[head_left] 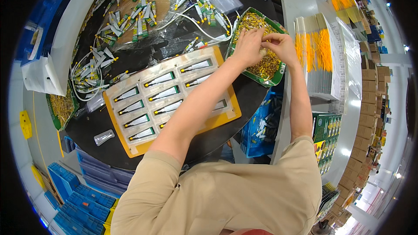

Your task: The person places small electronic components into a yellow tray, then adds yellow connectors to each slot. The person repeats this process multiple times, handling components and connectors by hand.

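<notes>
Both hands are over a green box point(273, 81) filled with many tiny yellow and brown pieces point(261, 67). My left hand point(250, 47) is closed, fingers bent down at the pieces. Beside it my right hand point(281, 47) pinches thumb and fingers together close to the left fingertips. Whatever either hand holds is too small or hidden to make out. Below my left forearm lies a yellow-edged board point(234, 100) with a pale slotted tray point(143, 88). Several small tubes point(160, 79) with yellow caps lie in its slots; my forearm hides some slots.
Loose tubes point(141, 17) lie heaped on the dark round table point(87, 126), along with a white cable point(198, 26). A clear plastic piece point(104, 137) sits at the near left. On the right stand stacked cards with orange strips point(318, 52). A blue crate point(257, 137) is below the table edge.
</notes>
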`<state>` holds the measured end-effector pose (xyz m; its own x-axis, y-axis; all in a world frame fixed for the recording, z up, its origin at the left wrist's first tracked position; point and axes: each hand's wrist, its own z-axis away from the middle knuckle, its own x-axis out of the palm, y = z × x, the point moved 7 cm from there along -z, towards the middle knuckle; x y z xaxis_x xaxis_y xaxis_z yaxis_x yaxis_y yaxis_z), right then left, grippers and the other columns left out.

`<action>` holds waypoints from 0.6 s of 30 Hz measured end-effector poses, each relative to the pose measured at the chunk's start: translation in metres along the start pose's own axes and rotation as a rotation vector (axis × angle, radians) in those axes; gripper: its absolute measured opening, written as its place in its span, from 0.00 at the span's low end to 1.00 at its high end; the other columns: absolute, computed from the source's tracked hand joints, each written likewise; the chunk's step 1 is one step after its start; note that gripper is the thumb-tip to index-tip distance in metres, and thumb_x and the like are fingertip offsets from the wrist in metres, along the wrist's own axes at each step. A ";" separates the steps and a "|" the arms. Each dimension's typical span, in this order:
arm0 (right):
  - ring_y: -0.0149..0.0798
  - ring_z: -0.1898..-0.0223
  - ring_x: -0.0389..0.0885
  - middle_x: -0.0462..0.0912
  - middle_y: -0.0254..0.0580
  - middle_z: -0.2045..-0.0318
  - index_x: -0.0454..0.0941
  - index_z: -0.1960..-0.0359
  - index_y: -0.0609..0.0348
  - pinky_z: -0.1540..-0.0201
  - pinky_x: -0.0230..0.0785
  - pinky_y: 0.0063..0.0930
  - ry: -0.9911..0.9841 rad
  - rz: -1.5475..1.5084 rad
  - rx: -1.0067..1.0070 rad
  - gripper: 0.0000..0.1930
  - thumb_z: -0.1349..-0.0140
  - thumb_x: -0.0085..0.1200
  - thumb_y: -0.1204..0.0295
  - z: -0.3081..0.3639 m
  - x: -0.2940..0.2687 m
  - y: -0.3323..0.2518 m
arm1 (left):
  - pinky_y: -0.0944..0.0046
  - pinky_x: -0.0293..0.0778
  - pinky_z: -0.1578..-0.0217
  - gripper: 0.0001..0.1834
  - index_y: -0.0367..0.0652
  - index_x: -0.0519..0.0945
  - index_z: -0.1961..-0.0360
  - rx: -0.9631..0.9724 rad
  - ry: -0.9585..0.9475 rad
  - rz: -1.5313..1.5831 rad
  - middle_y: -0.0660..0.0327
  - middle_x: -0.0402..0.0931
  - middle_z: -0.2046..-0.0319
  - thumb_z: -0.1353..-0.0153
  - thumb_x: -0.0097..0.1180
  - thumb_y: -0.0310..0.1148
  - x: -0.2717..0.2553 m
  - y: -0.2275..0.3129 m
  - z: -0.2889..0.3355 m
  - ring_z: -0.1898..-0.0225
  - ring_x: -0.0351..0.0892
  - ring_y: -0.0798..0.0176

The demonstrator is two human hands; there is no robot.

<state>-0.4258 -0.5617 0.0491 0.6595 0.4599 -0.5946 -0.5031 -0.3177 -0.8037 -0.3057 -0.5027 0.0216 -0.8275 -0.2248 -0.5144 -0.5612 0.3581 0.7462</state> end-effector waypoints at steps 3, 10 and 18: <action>0.27 0.67 0.86 0.89 0.39 0.68 0.88 0.61 0.65 0.60 0.76 0.20 0.059 0.021 0.015 0.09 0.43 0.66 0.76 0.001 -0.012 -0.005 | 0.39 0.54 0.30 0.17 0.39 0.78 0.54 -0.057 -0.128 -0.034 0.52 0.82 0.58 0.45 0.62 0.28 0.006 -0.002 -0.003 0.46 0.77 0.46; 0.33 0.62 0.88 0.89 0.44 0.66 0.85 0.56 0.71 0.57 0.78 0.23 -0.164 -0.117 0.014 0.10 0.36 0.60 0.77 0.010 -0.005 -0.011 | 0.50 0.75 0.50 0.08 0.38 0.78 0.61 0.001 -0.200 -0.181 0.46 0.81 0.63 0.44 0.55 0.24 -0.014 0.009 0.014 0.52 0.78 0.42; 0.48 0.52 0.81 0.88 0.40 0.58 0.89 0.62 0.52 0.51 0.71 0.44 0.094 0.950 -0.227 0.08 0.39 0.63 0.65 0.034 -0.002 -0.014 | 0.50 0.76 0.58 0.08 0.39 0.78 0.60 -0.222 -0.072 -0.113 0.41 0.78 0.67 0.33 0.50 0.32 -0.115 -0.002 0.064 0.61 0.80 0.42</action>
<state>-0.4385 -0.5299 0.0623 0.0823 -0.1347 -0.9875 -0.7343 -0.6781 0.0313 -0.2086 -0.4197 0.0527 -0.7602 -0.1844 -0.6229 -0.6468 0.1248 0.7524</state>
